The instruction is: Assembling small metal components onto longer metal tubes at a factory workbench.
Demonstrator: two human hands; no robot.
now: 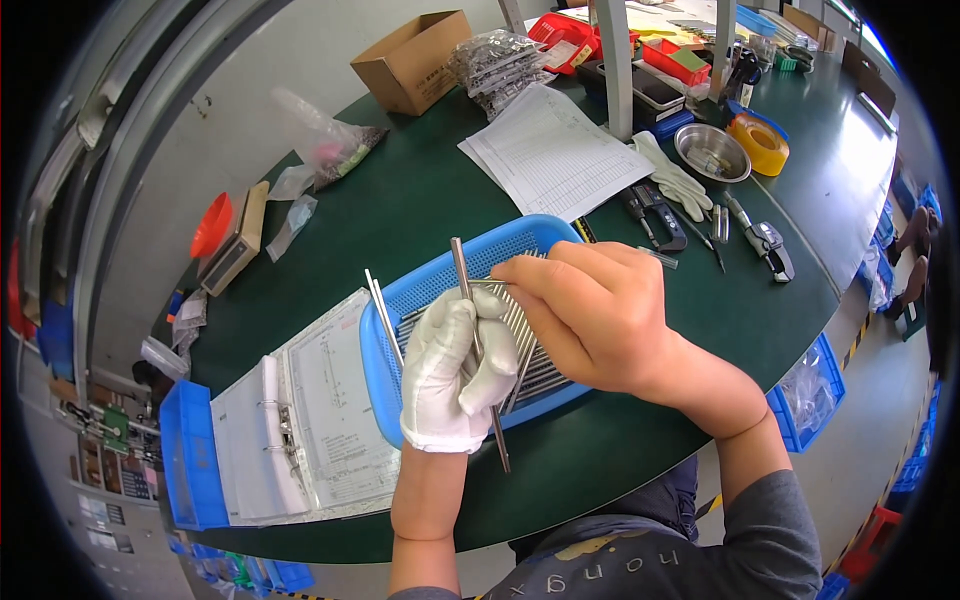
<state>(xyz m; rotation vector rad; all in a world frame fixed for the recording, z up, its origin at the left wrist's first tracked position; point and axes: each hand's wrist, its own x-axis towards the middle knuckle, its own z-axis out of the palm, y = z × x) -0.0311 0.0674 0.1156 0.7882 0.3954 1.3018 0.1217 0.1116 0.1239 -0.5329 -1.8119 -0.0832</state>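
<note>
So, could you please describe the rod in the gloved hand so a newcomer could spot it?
Find the blue basket on the green table. The gloved left hand over it grips one metal rod, upright and crossing the basket's flat-lying rods.

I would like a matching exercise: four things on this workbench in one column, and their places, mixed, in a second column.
Things:
1. metal rod
2. cardboard box
3. open binder
4. steel bowl

Places:
A. left of the blue basket
B. far edge of the table
C. beside the tape roll
D. in the gloved left hand

Pairs: 1-D, 2-B, 3-A, 4-C
</note>
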